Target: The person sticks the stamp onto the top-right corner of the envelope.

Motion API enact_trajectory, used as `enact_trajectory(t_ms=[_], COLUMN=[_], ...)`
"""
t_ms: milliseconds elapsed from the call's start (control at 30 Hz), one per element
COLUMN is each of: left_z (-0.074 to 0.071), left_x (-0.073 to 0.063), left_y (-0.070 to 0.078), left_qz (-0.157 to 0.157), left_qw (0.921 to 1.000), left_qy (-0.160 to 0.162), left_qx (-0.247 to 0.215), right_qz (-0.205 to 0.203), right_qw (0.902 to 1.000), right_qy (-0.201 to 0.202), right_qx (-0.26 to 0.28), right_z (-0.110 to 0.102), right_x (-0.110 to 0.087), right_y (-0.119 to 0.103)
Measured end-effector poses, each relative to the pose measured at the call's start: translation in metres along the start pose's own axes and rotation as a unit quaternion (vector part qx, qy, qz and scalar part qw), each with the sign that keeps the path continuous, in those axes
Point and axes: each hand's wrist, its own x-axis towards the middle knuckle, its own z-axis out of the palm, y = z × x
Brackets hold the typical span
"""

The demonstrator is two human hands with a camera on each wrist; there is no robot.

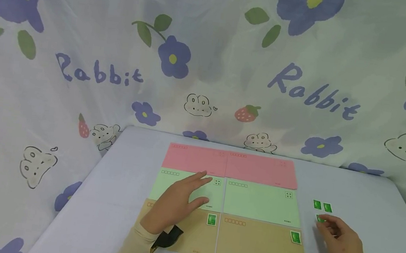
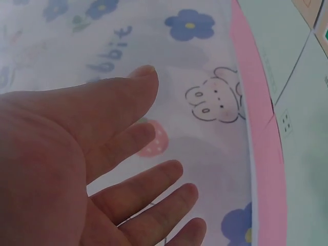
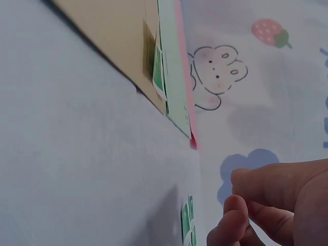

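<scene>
My right hand (image 1: 343,244) is over the table right of the envelopes, thumb and forefinger close together and the other fingers curled. Its fingertips overlap a small green stamp (image 1: 319,218) in the head view; in the right wrist view several stamps (image 3: 186,220) lie on the table beyond them, and nothing shows between the fingers. Two more stamps (image 1: 322,206) lie just behind. My left hand (image 1: 174,202) holds nothing, fingers spread above the left green envelope (image 1: 178,181) and the left tan envelope (image 1: 198,241). That tan envelope bears a green stamp (image 1: 211,219) at its upper right.
The right tan envelope (image 1: 257,247) also bears a stamp (image 1: 295,237), tilted. Beside the left green envelope lies another green envelope (image 1: 261,205). Two pink envelopes (image 1: 196,158) form the back row. A printed curtain (image 1: 224,63) hangs behind the white table (image 1: 99,198).
</scene>
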Motion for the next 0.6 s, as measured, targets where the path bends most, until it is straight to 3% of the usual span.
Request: enact_trajectory(t_ms=[167, 400, 600], left_z=[-0.002, -0.006, -0.006], left_x=[0.000, 0.000, -0.001], left_y=[-0.009, -0.023, -0.038], left_qz=[-0.015, -0.046, -0.078], left_qw=[0.9998, 0.9989, 0.9968], left_qy=[0.011, 0.012, 0.006], left_qx=[0.005, -0.008, -0.016], right_qz=[-0.001, 0.039, 0.046], right_qw=[1.0000, 0.9992, 0.9988], right_qy=[0.001, -0.003, -0.016], right_qx=[0.000, -0.002, -0.003], right_z=[0.000, 0.000, -0.002], right_x=[0.004, 0.012, 0.017], right_y=[0.004, 0.007, 0.008])
